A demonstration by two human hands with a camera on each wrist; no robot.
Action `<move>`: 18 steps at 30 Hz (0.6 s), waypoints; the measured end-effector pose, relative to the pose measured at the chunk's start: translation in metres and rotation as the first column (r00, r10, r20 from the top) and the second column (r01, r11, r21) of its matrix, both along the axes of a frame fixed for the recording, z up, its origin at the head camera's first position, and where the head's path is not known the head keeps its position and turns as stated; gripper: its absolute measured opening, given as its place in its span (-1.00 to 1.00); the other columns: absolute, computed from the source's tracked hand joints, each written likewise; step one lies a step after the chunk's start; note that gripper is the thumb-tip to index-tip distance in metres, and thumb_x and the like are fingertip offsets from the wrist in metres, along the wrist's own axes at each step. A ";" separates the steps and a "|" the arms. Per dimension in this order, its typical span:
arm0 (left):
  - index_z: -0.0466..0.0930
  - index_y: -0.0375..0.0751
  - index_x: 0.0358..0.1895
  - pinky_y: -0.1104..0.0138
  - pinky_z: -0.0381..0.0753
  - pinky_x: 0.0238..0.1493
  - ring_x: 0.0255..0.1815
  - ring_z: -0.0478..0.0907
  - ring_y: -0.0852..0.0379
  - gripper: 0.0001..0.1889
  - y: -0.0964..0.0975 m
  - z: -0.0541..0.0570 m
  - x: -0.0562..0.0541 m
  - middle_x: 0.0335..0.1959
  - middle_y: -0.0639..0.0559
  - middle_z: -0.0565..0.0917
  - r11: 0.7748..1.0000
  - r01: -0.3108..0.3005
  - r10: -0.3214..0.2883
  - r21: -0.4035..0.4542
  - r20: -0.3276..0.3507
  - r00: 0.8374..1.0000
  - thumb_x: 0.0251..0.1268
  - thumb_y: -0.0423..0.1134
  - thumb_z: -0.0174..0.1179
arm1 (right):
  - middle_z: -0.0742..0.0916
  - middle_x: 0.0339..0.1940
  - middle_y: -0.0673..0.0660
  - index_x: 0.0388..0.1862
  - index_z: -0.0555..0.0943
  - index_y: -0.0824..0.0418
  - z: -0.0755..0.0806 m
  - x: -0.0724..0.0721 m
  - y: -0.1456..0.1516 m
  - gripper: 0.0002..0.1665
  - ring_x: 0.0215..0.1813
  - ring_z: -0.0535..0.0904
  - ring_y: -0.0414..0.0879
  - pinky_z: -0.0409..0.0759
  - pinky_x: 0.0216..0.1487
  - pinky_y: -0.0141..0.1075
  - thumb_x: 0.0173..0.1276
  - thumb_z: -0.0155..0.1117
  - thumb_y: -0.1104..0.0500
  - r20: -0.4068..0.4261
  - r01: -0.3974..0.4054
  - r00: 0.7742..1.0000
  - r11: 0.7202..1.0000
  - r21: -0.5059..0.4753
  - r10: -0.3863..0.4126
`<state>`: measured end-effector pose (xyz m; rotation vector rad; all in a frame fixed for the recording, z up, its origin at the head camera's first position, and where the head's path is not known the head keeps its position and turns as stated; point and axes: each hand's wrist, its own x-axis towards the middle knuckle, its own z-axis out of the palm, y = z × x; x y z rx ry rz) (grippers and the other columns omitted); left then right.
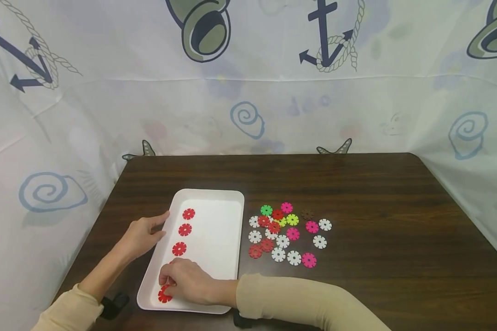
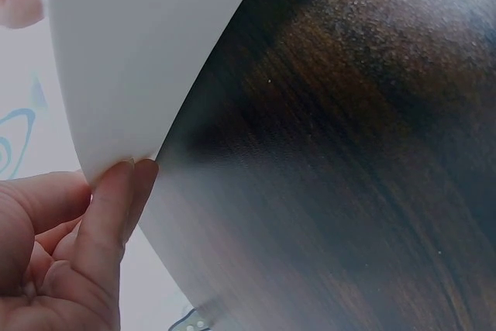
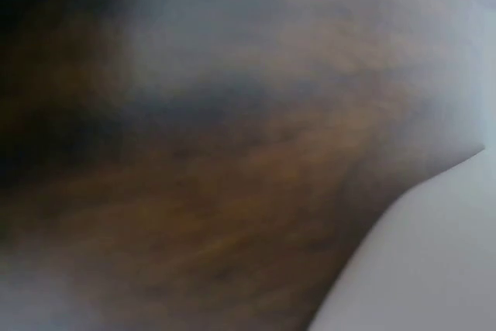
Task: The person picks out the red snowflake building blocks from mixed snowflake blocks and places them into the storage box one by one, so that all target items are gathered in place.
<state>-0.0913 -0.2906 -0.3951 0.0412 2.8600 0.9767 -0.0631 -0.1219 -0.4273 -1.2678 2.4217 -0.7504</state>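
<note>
A white tray (image 1: 215,230) lies on the dark wooden table. My left hand (image 1: 140,236) rests against its left rim, with fingertips on the outer wall; in the left wrist view these fingers (image 2: 101,222) touch the wall. Red notched discs (image 1: 185,229) form a line down the tray's left side. Over the tray's near left part, my right hand (image 1: 192,282) pinches a red notched disc (image 1: 164,294) low against the tray floor. Another red disc just above is mostly hidden by that hand. The blurred right wrist view shows no hand, only table and a pale edge.
To the tray's right lies a loose spread of notched discs: white ones (image 1: 294,258), pink ones (image 1: 309,260), red ones (image 1: 255,251), yellow ones (image 1: 292,219), a green one (image 1: 266,210) and a brown one (image 1: 307,214). Some overlap. A patterned cloth (image 1: 281,115) hangs behind the table.
</note>
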 end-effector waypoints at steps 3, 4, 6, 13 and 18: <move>0.25 -0.42 0.33 0.04 0.68 -0.21 0.01 0.52 -0.42 -0.40 0.000 0.000 0.000 0.22 -0.51 0.35 1.000 0.000 0.000 0.004 -0.003 1.000 0.20 -0.43 0.20 | 0.57 -0.55 -0.18 -0.29 0.66 0.05 -0.001 0.000 0.000 -0.89 -0.48 0.36 -0.42 0.29 -0.36 -0.71 0.19 0.38 0.16 -0.010 0.001 1.000 1.000 -0.010 -0.001; 0.25 -0.42 0.33 0.04 0.68 -0.21 0.01 0.52 -0.43 -0.40 0.000 0.000 0.000 0.22 -0.51 0.35 1.000 0.000 0.000 0.004 -0.003 1.000 0.20 -0.43 0.20 | 0.56 -0.56 -0.18 -0.29 0.67 0.05 -0.001 0.000 0.000 -0.90 -0.49 0.36 -0.42 0.28 -0.37 -0.71 0.19 0.38 0.16 -0.012 0.001 1.000 1.000 -0.014 -0.001; 0.25 -0.42 0.33 0.03 0.67 -0.20 0.02 0.52 -0.43 -0.40 0.000 0.000 0.000 0.22 -0.51 0.35 1.000 -0.001 0.001 0.005 0.001 1.000 0.20 -0.43 0.20 | 0.57 -0.57 -0.18 -0.29 0.67 0.05 -0.002 -0.001 0.000 -0.91 -0.50 0.36 -0.42 0.28 -0.37 -0.71 0.20 0.37 0.16 -0.012 0.002 1.000 1.000 -0.023 -0.002; 0.24 -0.42 0.33 0.03 0.68 -0.23 0.00 0.52 -0.43 -0.39 0.001 0.001 0.001 0.22 -0.52 0.35 1.000 -0.003 0.003 0.010 0.006 1.000 0.20 -0.43 0.21 | 0.59 -0.61 -0.18 -0.31 0.68 0.08 -0.002 0.000 0.001 -0.93 -0.54 0.37 -0.43 0.31 -0.40 -0.71 0.20 0.36 0.18 0.040 0.026 0.999 0.998 -0.059 -0.024; 0.24 -0.45 0.32 0.06 0.69 -0.27 -0.04 0.56 -0.41 -0.40 0.001 0.001 0.001 0.19 -0.54 0.37 1.000 0.006 -0.006 0.005 -0.003 1.000 0.20 -0.45 0.19 | 0.60 -0.62 -0.18 -0.32 0.67 0.09 0.002 0.001 0.006 -0.94 -0.55 0.38 -0.44 0.34 -0.44 -0.69 0.21 0.34 0.20 0.112 0.063 0.992 0.995 -0.078 -0.054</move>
